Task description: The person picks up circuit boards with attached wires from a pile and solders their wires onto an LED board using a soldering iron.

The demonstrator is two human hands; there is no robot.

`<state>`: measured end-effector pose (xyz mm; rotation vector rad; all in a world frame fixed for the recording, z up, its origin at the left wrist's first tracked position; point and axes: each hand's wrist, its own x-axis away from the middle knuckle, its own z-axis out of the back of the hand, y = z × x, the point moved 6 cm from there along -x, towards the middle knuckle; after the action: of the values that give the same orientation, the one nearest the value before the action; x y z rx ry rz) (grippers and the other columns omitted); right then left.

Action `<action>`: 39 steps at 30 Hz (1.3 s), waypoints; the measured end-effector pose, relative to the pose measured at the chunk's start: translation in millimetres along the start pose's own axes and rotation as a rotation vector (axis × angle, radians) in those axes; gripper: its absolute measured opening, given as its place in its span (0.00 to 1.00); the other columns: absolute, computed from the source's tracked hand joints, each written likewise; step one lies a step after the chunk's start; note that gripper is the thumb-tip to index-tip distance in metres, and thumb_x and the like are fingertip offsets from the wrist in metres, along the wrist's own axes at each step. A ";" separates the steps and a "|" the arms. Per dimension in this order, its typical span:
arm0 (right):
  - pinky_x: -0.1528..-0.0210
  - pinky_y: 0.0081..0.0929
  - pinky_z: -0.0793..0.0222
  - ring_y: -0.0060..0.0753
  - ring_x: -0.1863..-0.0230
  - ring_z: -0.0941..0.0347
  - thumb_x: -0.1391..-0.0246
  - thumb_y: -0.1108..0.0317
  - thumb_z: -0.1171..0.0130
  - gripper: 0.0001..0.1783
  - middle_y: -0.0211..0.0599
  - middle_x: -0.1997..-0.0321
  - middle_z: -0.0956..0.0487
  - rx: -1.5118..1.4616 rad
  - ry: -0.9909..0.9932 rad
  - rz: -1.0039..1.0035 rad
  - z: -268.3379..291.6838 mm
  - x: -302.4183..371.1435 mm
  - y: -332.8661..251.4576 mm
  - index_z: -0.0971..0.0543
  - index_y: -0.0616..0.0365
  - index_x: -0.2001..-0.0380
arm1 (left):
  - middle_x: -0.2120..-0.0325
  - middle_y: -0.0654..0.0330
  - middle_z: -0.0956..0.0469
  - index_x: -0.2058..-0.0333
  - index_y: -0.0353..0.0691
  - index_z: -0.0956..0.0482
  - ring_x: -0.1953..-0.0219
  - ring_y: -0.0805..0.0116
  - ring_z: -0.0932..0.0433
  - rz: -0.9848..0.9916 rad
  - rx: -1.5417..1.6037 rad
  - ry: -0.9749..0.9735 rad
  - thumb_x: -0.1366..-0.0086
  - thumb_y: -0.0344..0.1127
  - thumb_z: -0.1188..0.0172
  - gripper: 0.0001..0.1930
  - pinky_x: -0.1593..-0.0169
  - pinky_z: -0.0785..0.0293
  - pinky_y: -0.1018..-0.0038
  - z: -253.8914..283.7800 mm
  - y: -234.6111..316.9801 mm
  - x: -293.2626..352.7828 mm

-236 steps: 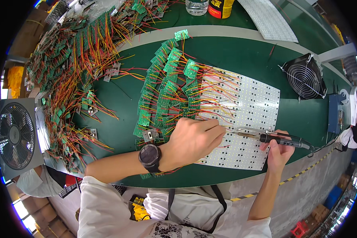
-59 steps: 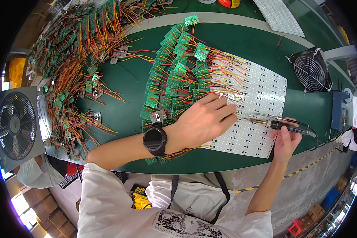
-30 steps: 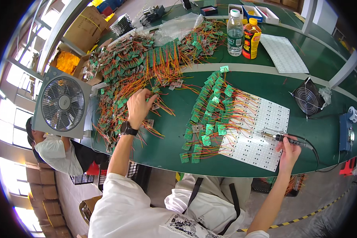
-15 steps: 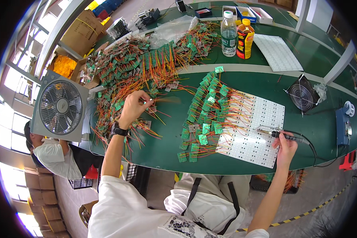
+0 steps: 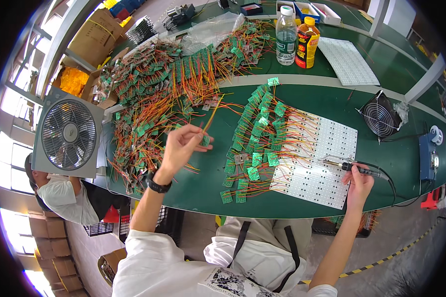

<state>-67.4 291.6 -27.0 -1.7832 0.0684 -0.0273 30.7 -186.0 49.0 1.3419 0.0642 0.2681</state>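
Pinching a board [image 5: 205,141] in the left hand [image 5: 182,146], soldering iron [image 5: 358,170] held in the right hand [image 5: 359,187]; rows [image 5: 256,132] seem done, big pile [image 5: 148,81] undone.

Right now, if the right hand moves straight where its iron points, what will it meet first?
Probably the wires over the panel, just left of the tip; how high the iron sits is unclear.

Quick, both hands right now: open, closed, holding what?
Left hand: closed, pinching a small, flat green circuit board.
Right hand: closed around a slim, black-handled, metal-tipped soldering iron.
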 end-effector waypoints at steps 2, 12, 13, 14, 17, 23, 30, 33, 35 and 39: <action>0.78 0.21 0.37 0.25 0.82 0.29 0.43 0.72 0.40 0.10 0.37 0.79 0.23 -0.021 -0.011 0.005 0.5 -1.5 2.5 0.23 0.67 0.60 | 0.64 0.54 0.18 0.58 0.28 0.26 0.60 0.68 0.17 -0.005 0.062 -0.024 0.29 0.29 0.49 0.08 0.58 0.18 0.74 -24.0 -8.0 3.1; 0.79 0.22 0.36 0.28 0.82 0.28 0.44 0.72 0.39 0.11 0.38 0.78 0.22 -0.045 0.001 -0.013 1.5 -1.6 3.3 0.23 0.69 0.60 | 0.67 0.51 0.15 0.64 0.31 0.27 0.65 0.73 0.17 -0.158 -0.152 -0.170 0.31 0.27 0.45 0.04 0.62 0.25 0.79 -110.5 12.9 -4.4; 0.79 0.22 0.36 0.28 0.82 0.28 0.44 0.72 0.39 0.11 0.38 0.78 0.22 -0.035 0.007 -0.017 2.6 -2.2 4.4 0.23 0.69 0.60 | 0.68 0.52 0.15 0.65 0.31 0.28 0.66 0.73 0.16 -0.273 -0.216 -0.164 0.32 0.26 0.44 0.04 0.62 0.23 0.78 -117.3 27.4 -6.0; 0.80 0.23 0.36 0.28 0.82 0.28 0.44 0.72 0.39 0.12 0.39 0.77 0.22 -0.033 0.003 -0.009 2.6 -2.5 4.6 0.23 0.69 0.60 | 0.68 0.52 0.15 0.65 0.31 0.28 0.66 0.73 0.16 -0.268 -0.207 -0.172 0.32 0.26 0.44 0.04 0.62 0.23 0.78 -124.6 27.4 -10.0; 0.80 0.24 0.35 0.29 0.82 0.27 0.45 0.73 0.39 0.12 0.40 0.75 0.22 -0.028 0.004 -0.002 1.1 -3.8 5.9 0.24 0.70 0.59 | 0.68 0.52 0.15 0.58 0.29 0.28 0.60 0.62 0.15 -0.431 -0.265 -0.134 0.33 0.23 0.46 0.06 0.56 0.21 0.73 -143.7 42.9 -18.1; 0.81 0.25 0.35 0.30 0.83 0.27 0.45 0.74 0.39 0.13 0.41 0.74 0.22 -0.019 0.012 0.011 3.3 -3.9 5.0 0.25 0.71 0.59 | 0.70 0.52 0.16 0.58 0.30 0.26 0.65 0.64 0.15 -0.460 -0.224 -0.316 0.34 0.23 0.44 0.07 0.61 0.20 0.73 -175.2 46.7 -27.5; 0.81 0.24 0.35 0.30 0.83 0.27 0.45 0.73 0.39 0.13 0.42 0.73 0.21 0.003 0.023 -0.008 4.3 -2.6 5.9 0.25 0.71 0.58 | 0.72 0.56 0.16 0.67 0.31 0.19 0.71 0.65 0.15 -0.481 -0.193 -0.445 0.39 0.26 0.37 0.04 0.66 0.20 0.75 -192.9 46.2 -24.9; 0.81 0.23 0.35 0.30 0.83 0.27 0.45 0.73 0.39 0.13 0.43 0.71 0.21 0.008 0.033 -0.011 5.2 -1.3 5.2 0.24 0.70 0.58 | 0.72 0.57 0.17 0.65 0.32 0.19 0.73 0.65 0.15 -0.563 -0.094 -0.422 0.40 0.27 0.36 0.06 0.68 0.21 0.75 -199.6 43.0 -23.0; 0.82 0.24 0.35 0.30 0.83 0.27 0.45 0.73 0.39 0.13 0.43 0.70 0.21 0.010 0.038 -0.009 5.2 -1.4 5.3 0.24 0.70 0.58 | 0.74 0.59 0.18 0.66 0.34 0.19 0.76 0.65 0.17 -0.549 -0.121 -0.407 0.42 0.27 0.35 0.06 0.72 0.23 0.75 -203.9 43.9 -20.6; 0.82 0.25 0.34 0.31 0.82 0.27 0.46 0.74 0.38 0.14 0.44 0.68 0.21 0.001 0.026 0.004 5.9 -3.0 7.2 0.25 0.70 0.58 | 0.75 0.60 0.21 0.65 0.36 0.21 0.80 0.65 0.22 -0.584 -0.420 -0.594 0.44 0.26 0.35 0.08 0.77 0.25 0.73 -212.6 33.4 -6.1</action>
<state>-70.3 296.1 -35.3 -1.7820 0.0905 -0.0475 -22.7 21.9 31.8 0.8899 -0.0966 -0.5851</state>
